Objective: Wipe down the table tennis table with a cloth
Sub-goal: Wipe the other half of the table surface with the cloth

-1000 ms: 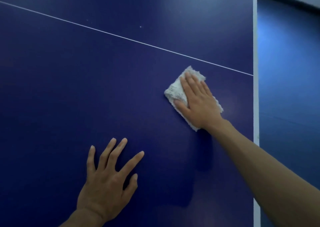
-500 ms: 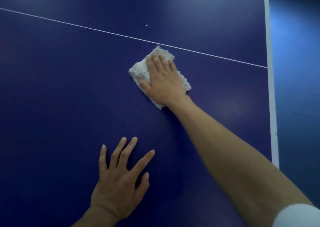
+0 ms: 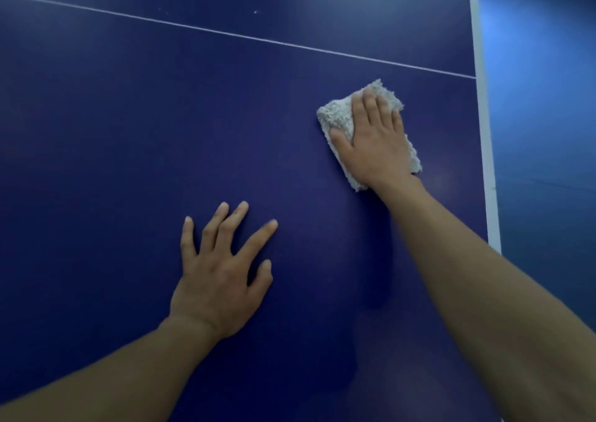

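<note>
A dark blue table tennis table (image 3: 129, 131) fills the view. A folded grey-white terry cloth (image 3: 335, 118) lies flat on it near the right side, a little below the thin white centre line (image 3: 225, 34). My right hand (image 3: 377, 141) presses flat on the cloth with straight fingers and covers most of it. My left hand (image 3: 222, 270) rests flat on the bare table surface nearer to me, fingers spread, holding nothing.
The table's white right edge stripe (image 3: 483, 131) runs top to bottom just right of the cloth. Beyond it lies a lighter blue floor (image 3: 548, 99). A few small white specks (image 3: 255, 11) sit on the far half beyond the centre line.
My right hand has slid the cloth back to the right and toward me, away from the centre line. My left hand stays planted on the table.
</note>
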